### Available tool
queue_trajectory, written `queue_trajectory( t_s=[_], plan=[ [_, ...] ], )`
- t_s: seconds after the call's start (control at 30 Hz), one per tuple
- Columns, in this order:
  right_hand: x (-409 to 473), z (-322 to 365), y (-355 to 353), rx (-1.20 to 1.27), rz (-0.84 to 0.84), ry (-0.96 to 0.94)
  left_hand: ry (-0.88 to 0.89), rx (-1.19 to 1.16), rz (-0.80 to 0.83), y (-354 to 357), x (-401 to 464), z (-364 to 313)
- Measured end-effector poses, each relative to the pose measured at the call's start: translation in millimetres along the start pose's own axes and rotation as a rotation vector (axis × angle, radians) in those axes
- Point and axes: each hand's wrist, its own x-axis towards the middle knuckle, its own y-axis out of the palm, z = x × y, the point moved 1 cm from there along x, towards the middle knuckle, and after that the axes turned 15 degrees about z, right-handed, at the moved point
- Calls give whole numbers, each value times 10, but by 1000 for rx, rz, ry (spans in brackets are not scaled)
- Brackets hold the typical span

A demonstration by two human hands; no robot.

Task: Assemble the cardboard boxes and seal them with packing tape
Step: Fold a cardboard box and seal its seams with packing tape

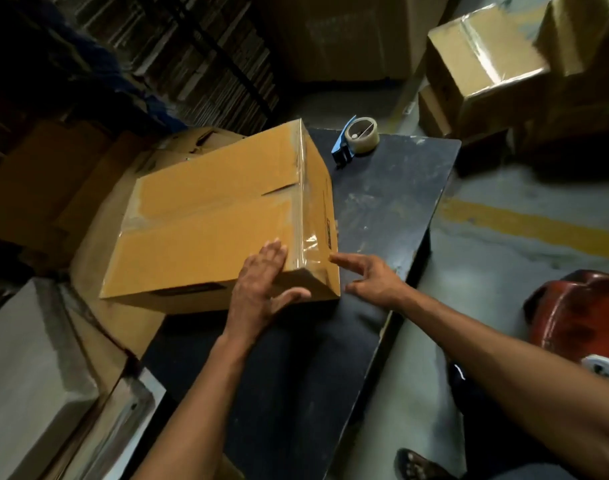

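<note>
While we look down from the head camera, our far left is filled with flattened cardboard sheets (53, 188) lying in shadow, and a grey slab-like surface (29, 368) sits nearer to us below them. Next comes the cardboard box (206, 223), closed, its top flaps meeting along a seam and clear packing tape (305, 209) running along its right edge and down over the near corner. It rests on the dark table (382, 209), with its left part jutting out past the table's left edge. Our left hand (261, 282) lies flat on the box's near right corner, fingers straight on the top face and thumb spread along the front side; it presses and grasps nothing. Just to the right, our right hand (372, 282) is held out loose, fingers extended, index tip at the taped corner of the box; whether it actually touches we cannot tell, and it holds nothing. Farther back on the table, apart from the box, stands the blue tape dispenser (356, 138) with its roll of clear tape. At the far right, taped boxes (480, 67) are stacked on the floor, and a red object (580, 317) sits near our right forearm.
</note>
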Motion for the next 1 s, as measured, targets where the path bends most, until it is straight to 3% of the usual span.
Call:
queue_trajectory(
  t_s=[0.2, 0.43, 0.57, 0.77, 0.9, 1.0],
  plan=[
    [62, -53, 237, 141, -99, -66, -96, 99, -241, 83, 133, -106],
    [324, -53, 407, 187, -294, -71, -136, 53, -219, 87, 102, -102],
    [455, -92, 371, 436, -217, -48, -146, 23, -207, 99, 114, -92],
    [508, -56, 289, 578, -92, -33, -145, 37, -218, 108, 135, -109],
    [519, -83, 318, 577, -88, -21, -108, 272, -156, 159, 118, -198],
    [506, -85, 320, 576, -80, -24, -100, 315, -115, 173, 163, -224]
  ],
)
